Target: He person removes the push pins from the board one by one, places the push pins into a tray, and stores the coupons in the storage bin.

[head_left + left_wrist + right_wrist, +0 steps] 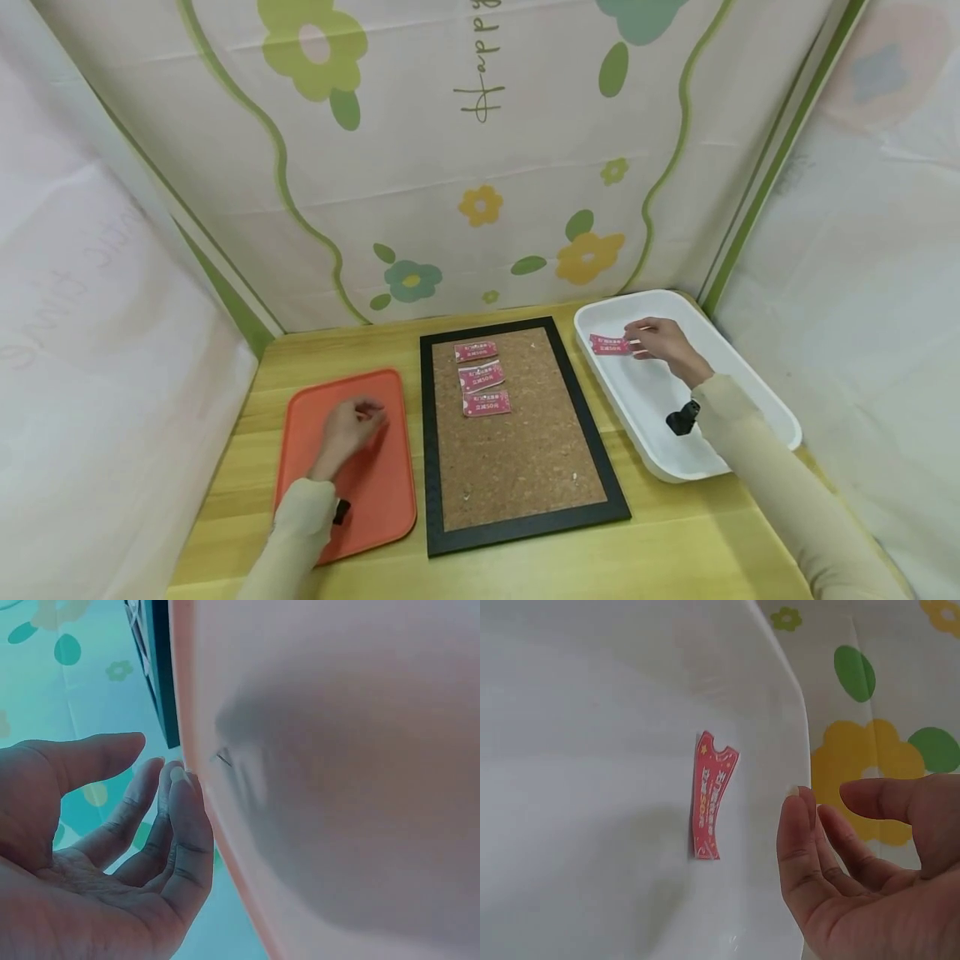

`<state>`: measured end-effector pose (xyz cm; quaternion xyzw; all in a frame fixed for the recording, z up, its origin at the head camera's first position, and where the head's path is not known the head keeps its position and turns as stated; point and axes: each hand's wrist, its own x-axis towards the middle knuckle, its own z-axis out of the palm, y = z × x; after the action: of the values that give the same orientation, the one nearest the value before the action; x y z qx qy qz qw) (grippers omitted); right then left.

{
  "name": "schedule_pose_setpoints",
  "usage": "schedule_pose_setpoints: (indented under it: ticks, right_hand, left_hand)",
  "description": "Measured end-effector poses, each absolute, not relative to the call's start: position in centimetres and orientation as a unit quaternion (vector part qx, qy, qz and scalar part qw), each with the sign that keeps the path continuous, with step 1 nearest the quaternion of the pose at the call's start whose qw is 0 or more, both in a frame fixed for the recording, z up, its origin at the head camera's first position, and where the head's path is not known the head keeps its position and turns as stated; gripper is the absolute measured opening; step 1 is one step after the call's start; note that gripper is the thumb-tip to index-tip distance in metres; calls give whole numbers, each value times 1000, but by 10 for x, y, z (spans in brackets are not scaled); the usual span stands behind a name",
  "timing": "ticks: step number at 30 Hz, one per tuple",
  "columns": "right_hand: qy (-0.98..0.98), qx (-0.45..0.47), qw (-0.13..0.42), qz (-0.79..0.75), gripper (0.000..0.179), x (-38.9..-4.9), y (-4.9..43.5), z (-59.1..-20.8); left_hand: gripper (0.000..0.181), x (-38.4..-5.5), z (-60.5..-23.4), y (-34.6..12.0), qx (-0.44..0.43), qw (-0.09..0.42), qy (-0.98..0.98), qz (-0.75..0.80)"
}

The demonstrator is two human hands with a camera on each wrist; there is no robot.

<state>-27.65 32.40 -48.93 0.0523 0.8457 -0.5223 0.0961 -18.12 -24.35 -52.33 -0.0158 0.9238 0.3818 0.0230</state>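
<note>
Over the orange-red tray (pixel 390 500) hovers my left hand (pixel 351 429), fingers loosely bent and thumb apart, holding nothing. A small thin pin-like piece (pixel 223 758) lies on that tray just beyond the fingertips. On the right, my right hand (pixel 660 342) is above the white tray (pixel 637 417). A pink coupon (pixel 711 799) with a notched end lies inside it; the right wrist view shows a gap between coupon and fingers. Three similar coupons (pixel 486 403) sit in a column at the upper left of a black-framed cork board (pixel 525 467).
The board lies between the two trays on a wooden table (pixel 480 567). Small shiny bits (pixel 575 477) show on the lower cork. A flowered cloth (pixel 420 167) hangs behind the table, with pale cloth walls at both sides.
</note>
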Motion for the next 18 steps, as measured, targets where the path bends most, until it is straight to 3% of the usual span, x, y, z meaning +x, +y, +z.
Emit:
schedule_pose_setpoints:
  ticks: [18]
  right_hand:
    - [827, -21, 103, -553, 41, -262, 243, -475]
  left_hand:
    - [25, -189, -513, -203, 30, -5, 910, 413]
